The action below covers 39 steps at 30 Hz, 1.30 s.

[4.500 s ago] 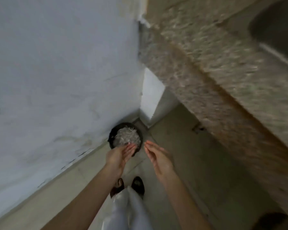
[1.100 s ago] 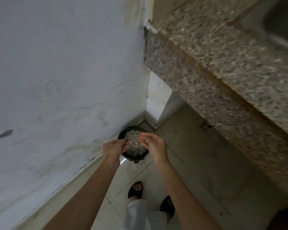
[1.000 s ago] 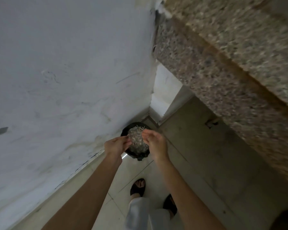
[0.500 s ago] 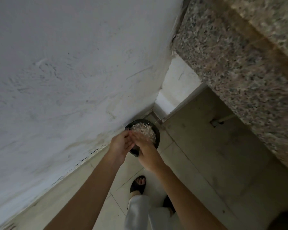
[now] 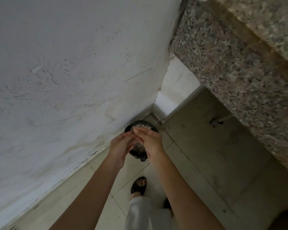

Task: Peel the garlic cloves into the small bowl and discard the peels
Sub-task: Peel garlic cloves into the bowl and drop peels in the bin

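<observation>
A black bin [image 5: 150, 125] stands on the floor in the corner by the wall, heaped with pale garlic peels [image 5: 142, 126]. Both my hands hover right over it. My left hand [image 5: 121, 145] and my right hand [image 5: 150, 141] lie palm against palm, fingers fairly straight, the right fingers laid across the left ones. I see no clove or peel held in either hand. The hands hide the middle of the bin. No small bowl shows.
A white plastered wall [image 5: 65, 72] fills the left side. The granite counter edge [image 5: 236, 63] overhangs at the right. Below are beige floor tiles [image 5: 198, 163], my sandalled foot [image 5: 139, 185] and white trouser leg [image 5: 138, 213].
My hands were apart over the bin, then came together and now touch palm to palm. The camera has tilted, so the counter has shifted up and right.
</observation>
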Each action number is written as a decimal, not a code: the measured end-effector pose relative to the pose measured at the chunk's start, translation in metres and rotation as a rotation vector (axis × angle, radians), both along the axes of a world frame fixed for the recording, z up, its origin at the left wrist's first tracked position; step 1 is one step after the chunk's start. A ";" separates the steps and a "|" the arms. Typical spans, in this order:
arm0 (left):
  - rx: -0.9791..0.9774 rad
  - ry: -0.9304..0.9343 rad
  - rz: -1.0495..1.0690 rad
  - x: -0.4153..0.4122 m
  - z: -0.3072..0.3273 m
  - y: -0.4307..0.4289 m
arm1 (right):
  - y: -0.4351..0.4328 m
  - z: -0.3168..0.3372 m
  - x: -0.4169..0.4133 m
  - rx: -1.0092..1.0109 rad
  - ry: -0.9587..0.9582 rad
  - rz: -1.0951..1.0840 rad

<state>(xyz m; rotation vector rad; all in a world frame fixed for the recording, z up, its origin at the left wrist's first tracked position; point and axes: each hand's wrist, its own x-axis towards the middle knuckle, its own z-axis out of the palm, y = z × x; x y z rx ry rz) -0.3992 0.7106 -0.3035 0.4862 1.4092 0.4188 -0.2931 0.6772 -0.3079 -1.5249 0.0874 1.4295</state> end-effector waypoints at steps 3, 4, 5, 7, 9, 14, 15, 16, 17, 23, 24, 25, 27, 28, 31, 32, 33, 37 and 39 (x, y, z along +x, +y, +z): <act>0.013 -0.036 0.016 -0.006 0.001 -0.001 | -0.001 -0.004 0.008 -0.057 0.030 -0.129; 0.028 -0.037 0.022 -0.008 0.002 -0.002 | -0.001 -0.006 0.010 -0.070 -0.013 -0.120; 0.048 -0.027 0.018 -0.009 0.001 -0.003 | -0.001 -0.007 0.011 -0.083 -0.060 -0.100; 0.129 0.029 -0.038 -0.009 0.002 -0.005 | 0.001 -0.005 0.008 -0.127 -0.122 -0.051; 0.280 0.063 -0.150 -0.006 0.004 -0.009 | 0.002 -0.002 0.003 -0.159 -0.084 -0.014; 0.588 0.327 -0.847 0.001 0.005 -0.027 | -0.013 0.038 0.004 -0.030 0.224 -0.066; 0.569 0.359 -0.811 0.002 0.010 -0.028 | -0.020 0.046 0.008 -0.017 0.210 -0.076; 0.526 0.369 -0.727 0.003 0.017 -0.029 | -0.028 0.054 0.014 -0.009 0.197 -0.085; 0.512 0.365 -0.648 0.005 0.030 -0.031 | -0.038 0.064 0.019 -0.007 0.195 -0.094; 0.744 0.280 -0.518 0.021 0.094 -0.070 | -0.094 0.104 0.042 0.046 0.287 -0.124; 0.782 0.283 -0.500 0.025 0.099 -0.077 | -0.100 0.110 0.044 0.055 0.303 -0.128; 0.820 0.285 -0.487 0.028 0.103 -0.084 | -0.105 0.116 0.044 0.063 0.322 -0.133; 0.903 0.298 -0.499 0.034 0.109 -0.095 | -0.114 0.126 0.042 0.088 0.370 -0.141; 0.949 0.320 -0.510 0.036 0.109 -0.099 | -0.117 0.129 0.041 0.104 0.392 -0.149; 1.051 0.395 -0.548 0.040 0.104 -0.100 | -0.120 0.132 0.043 0.119 0.419 -0.189; 1.070 0.402 -0.555 0.039 0.102 -0.099 | -0.120 0.132 0.043 0.117 0.423 -0.195; 1.089 0.407 -0.561 0.039 0.099 -0.098 | -0.120 0.131 0.043 0.114 0.425 -0.199; 1.177 0.474 -0.621 0.039 0.085 -0.083 | -0.116 0.121 0.044 0.095 0.416 -0.180; 1.143 0.509 -0.607 0.037 0.075 -0.073 | -0.112 0.112 0.046 0.093 0.402 -0.174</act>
